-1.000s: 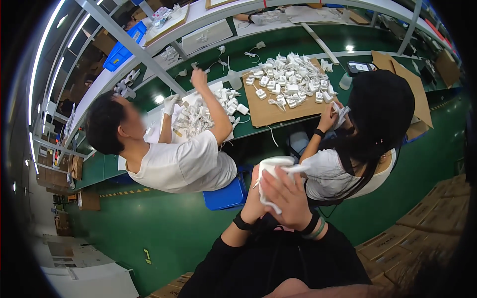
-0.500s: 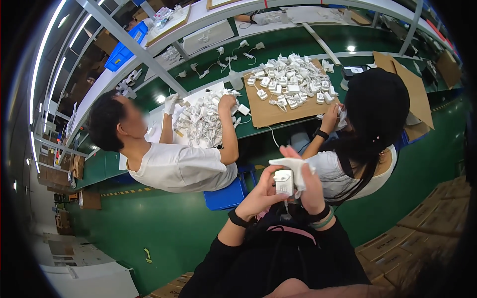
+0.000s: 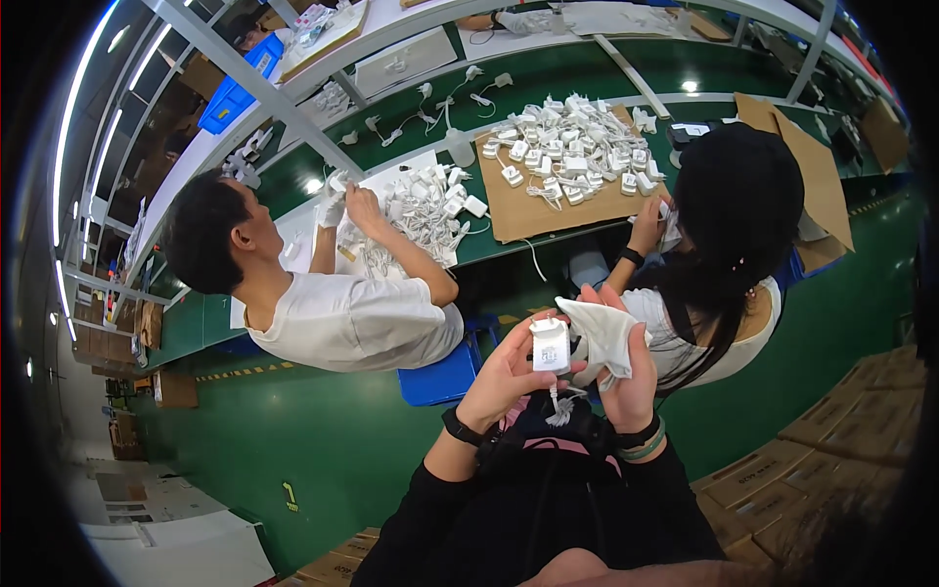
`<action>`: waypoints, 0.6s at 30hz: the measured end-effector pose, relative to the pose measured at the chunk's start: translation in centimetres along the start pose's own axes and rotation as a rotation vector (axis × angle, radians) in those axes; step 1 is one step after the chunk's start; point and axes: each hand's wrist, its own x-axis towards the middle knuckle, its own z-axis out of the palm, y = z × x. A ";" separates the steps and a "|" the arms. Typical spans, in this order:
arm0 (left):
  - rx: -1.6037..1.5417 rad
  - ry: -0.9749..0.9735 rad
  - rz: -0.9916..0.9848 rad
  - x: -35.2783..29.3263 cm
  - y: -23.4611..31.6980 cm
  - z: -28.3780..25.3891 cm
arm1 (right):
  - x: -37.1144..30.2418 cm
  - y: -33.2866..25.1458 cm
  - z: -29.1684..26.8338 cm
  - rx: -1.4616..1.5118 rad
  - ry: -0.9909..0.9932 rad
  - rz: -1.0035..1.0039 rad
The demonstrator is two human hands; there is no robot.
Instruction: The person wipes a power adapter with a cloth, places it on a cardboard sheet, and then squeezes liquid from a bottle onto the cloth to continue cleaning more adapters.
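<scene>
My left hand (image 3: 501, 380) is closed around a white power adapter (image 3: 551, 348), its printed face turned up and its plug pins at the far end. A short white cable (image 3: 558, 411) hangs bundled below it. In my right hand (image 3: 632, 389) is a folded white cloth (image 3: 603, 335), draped over the fingers just right of the adapter. The thumb lies along the cloth's right edge. Both hands are in front of my body, above the gap between two seated people.
On the green bench, adapters lie heaped on a cardboard sheet (image 3: 509, 207), beside another pile of cabled adapters (image 3: 421, 220). Seated co-workers, one in a white shirt (image 3: 357, 323) and one in a black cap (image 3: 741, 201), flank my hands. A blue stool (image 3: 430, 384) and stacked cartons (image 3: 812, 460) stand nearby.
The adapter has moved slightly left and up, its printed face now plainer. The cloth has opened out to its right. The left co-worker's bare hand has gone from the pile to the gloved hand.
</scene>
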 end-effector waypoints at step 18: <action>0.240 0.042 0.115 -1.1 0.1 1.1 | -1.6 -0.5 0.2 -0.207 -0.014 -0.280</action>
